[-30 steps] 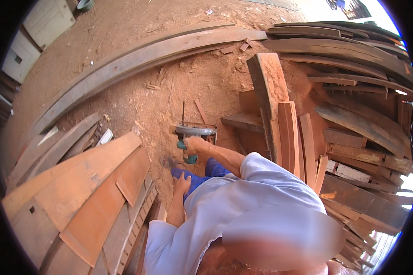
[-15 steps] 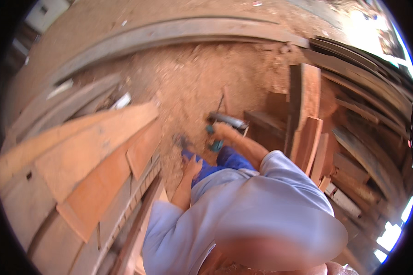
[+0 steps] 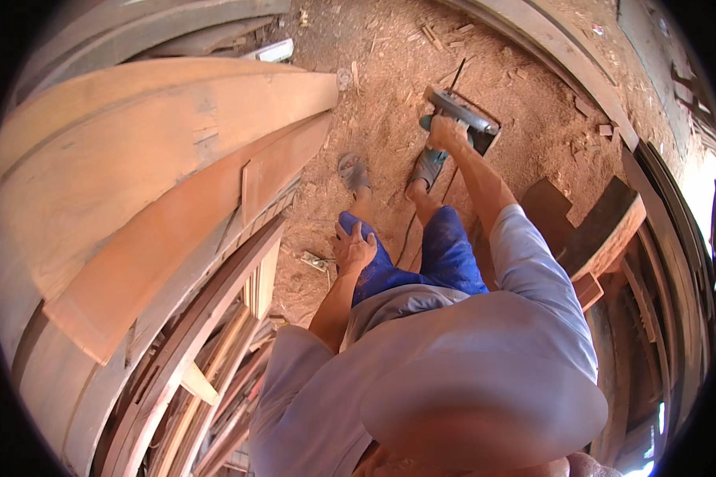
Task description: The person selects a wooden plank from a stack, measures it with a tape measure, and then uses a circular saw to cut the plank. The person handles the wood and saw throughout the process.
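Observation:
My right hand (image 3: 449, 132) is closed around the handle of a teal and grey circular saw (image 3: 476, 118), low down beside my right foot. The saw has a long grey metal guard and a flat base plate, and a thin black rod (image 3: 458, 73) sticks out at its far end. Whether the saw rests on the ground or hangs just above it, I cannot tell. My left hand (image 3: 356, 253) lies on my left knee, over the blue shorts (image 3: 386, 270), with its fingers spread and nothing in them.
Wide planks (image 3: 175, 175) lean in a stack at my left, with narrower boards (image 3: 187, 381) below. A thick timber block (image 3: 605, 230) stands at my right beside long beams (image 3: 660, 238). Sawdust and wood chips (image 3: 374, 79) cover the ground. A cord (image 3: 408, 238) runs between my legs.
My view has turned left, so the planks and beams have swung clockwise in it. My right arm now reaches farther out with the circular saw. My left hand stays on my knee.

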{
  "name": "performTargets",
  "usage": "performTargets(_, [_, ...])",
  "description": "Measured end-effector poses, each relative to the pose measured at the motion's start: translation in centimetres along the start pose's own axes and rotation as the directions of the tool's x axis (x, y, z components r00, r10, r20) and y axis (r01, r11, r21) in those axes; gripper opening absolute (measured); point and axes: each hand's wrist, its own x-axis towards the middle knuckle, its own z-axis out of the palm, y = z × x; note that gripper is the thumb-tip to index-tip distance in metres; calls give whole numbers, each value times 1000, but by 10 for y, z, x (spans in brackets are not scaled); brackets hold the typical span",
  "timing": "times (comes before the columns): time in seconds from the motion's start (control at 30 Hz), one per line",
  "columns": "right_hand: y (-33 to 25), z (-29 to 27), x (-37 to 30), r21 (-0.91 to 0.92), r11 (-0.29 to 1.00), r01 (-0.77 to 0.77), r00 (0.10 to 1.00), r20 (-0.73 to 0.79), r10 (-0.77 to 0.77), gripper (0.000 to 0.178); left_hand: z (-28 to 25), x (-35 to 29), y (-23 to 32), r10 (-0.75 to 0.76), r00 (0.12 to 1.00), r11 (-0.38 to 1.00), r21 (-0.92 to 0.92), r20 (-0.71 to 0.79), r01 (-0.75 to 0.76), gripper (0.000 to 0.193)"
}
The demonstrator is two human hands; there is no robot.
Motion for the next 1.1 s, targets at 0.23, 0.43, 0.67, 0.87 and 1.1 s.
performTargets(0.23, [-10,30,108,-209,976,-60,998,-7,59,30,20,10,-10,0,990,999,-51,-139,-7,52])
performTargets(0.43, [-42,91,152,-264,964,-36,998,43,50,33,34,13,-23,-27,980,998,-59,-197,15,51])
performTargets(0.67, [-87,182,147,-400,872,283,944,277,-179,54,24,14,-36,-65,983,997,-58,-173,56,52])
performTargets(0.87, [-120,258,176,-417,822,387,899,368,-237,66,32,22,-54,-37,975,997,-70,-218,23,52])
performTargets(1.1, [-137,273,176,-308,885,349,892,399,-214,55,33,27,-58,-7,965,1000,-26,-261,0,53])
